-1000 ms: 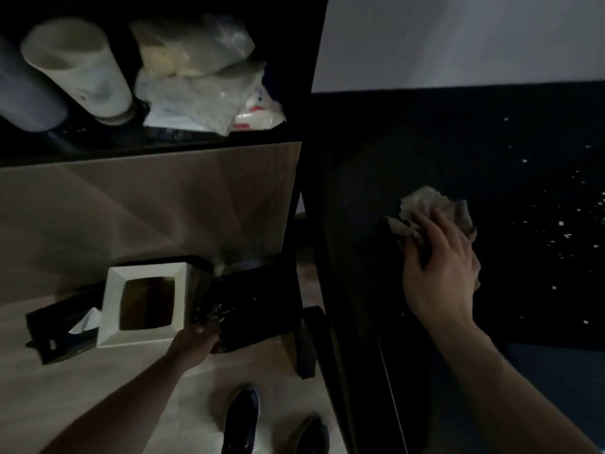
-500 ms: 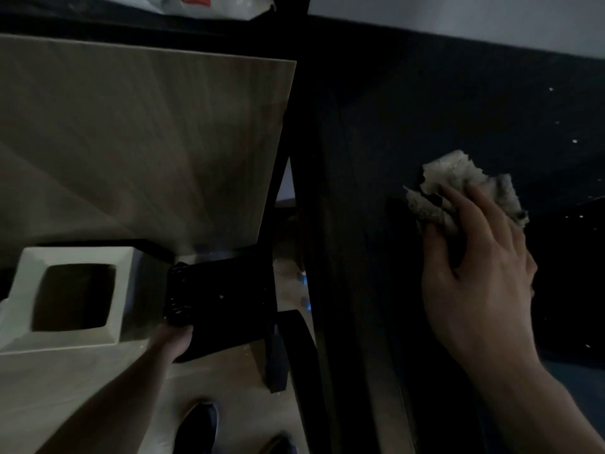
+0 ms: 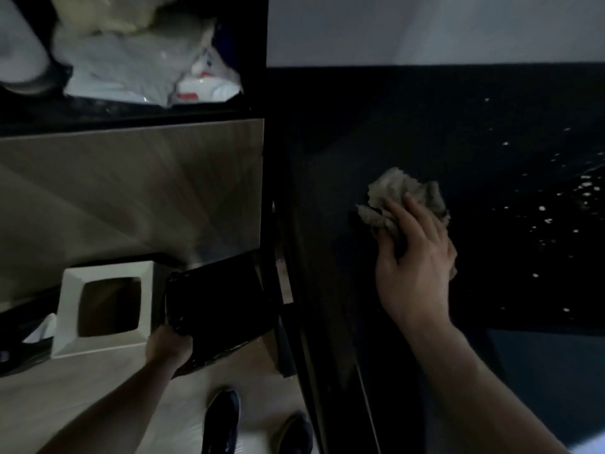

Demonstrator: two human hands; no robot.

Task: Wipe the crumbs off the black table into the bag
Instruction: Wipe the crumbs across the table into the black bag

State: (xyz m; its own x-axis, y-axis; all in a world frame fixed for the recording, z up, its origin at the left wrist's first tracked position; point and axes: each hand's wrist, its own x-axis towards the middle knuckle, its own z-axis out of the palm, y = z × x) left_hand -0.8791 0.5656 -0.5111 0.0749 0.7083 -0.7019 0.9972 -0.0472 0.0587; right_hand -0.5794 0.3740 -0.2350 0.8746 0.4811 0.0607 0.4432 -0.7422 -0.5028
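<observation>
A crumpled cloth [image 3: 401, 199] is pressed onto the black table [image 3: 425, 126] by the right hand [image 3: 414, 257]; pale crumbs [image 3: 541, 208] are scattered to its right. The glossy black bag [image 3: 217, 306], beside a white square bin [image 3: 104, 306], is gripped at its rim by the left hand [image 3: 168, 347].

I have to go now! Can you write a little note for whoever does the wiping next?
Left hand grips the rim of the black bag, held below the edge of the black table.
Right hand presses a crumpled cloth on the table, near its left side.
Done: the patch around the cloth looks crumb-free.
Left: crumbs are scattered to the right of the cloth; sweep them left, over the edge, into the bag.
</observation>
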